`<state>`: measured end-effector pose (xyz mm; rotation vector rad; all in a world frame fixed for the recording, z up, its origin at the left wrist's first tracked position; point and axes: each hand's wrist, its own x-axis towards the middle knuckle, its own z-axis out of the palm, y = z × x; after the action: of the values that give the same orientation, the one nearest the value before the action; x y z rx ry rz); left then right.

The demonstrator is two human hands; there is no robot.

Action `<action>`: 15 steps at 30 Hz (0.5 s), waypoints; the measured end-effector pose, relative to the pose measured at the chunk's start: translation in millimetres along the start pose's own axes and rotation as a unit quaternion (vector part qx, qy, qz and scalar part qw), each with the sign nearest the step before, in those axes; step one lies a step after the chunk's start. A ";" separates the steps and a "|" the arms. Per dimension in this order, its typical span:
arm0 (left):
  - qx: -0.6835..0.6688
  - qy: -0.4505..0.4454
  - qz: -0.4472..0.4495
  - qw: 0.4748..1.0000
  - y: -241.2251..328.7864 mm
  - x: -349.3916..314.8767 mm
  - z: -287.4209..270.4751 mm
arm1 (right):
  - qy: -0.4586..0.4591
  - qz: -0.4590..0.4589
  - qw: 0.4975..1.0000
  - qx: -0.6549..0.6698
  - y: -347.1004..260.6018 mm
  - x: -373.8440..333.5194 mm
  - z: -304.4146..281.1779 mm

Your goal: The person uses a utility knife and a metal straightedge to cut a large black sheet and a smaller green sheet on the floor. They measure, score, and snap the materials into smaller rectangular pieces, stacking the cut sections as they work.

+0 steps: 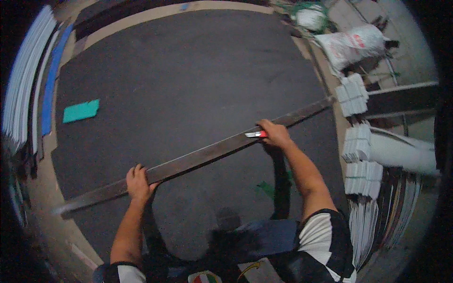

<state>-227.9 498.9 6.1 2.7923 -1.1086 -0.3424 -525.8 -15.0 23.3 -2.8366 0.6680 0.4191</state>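
Note:
A long dark straightedge bar point(203, 158) slants across a big black sheet point(188, 80), its left end nearer me and its right end farther away. My left hand point(138, 183) is closed over the bar left of its middle, with the thumb along the near edge. Right of the middle, my right hand point(276, 134) rests on the bar and holds a red utility knife point(256, 135), its pale blade pointing left. Whether the bar touches the sheet along its whole length, I cannot tell.
A teal piece point(81, 111) lies on the sheet at the left. Stacked white sheets point(28, 75) and a blue strip point(54, 80) stand along the left edge. Bundled white strips point(362, 179), a white roll point(401, 151) and a stuffed white sack point(354, 46) line the right side.

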 end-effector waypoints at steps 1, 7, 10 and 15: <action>0.029 0.011 0.010 0.999 -0.5 -0.9 -0.2 | -0.018 -0.004 1.000 -0.011 2.9 3.1 1.6; 0.038 0.056 0.068 0.995 -36.1 1.9 22.3 | 0.006 0.024 1.000 -0.017 -10.5 -3.3 8.6; 0.033 0.069 0.081 0.994 -36.5 3.3 20.3 | 0.042 -0.008 0.999 -0.020 -10.4 -4.9 11.3; 0.023 0.089 0.078 0.993 -36.4 7.3 25.5 | 0.044 0.003 0.999 -0.016 -4.4 -0.8 11.7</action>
<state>-205.1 519.6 -26.7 2.6881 -1.2957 -0.0509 -527.0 -7.8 13.2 -2.8974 0.6908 0.3108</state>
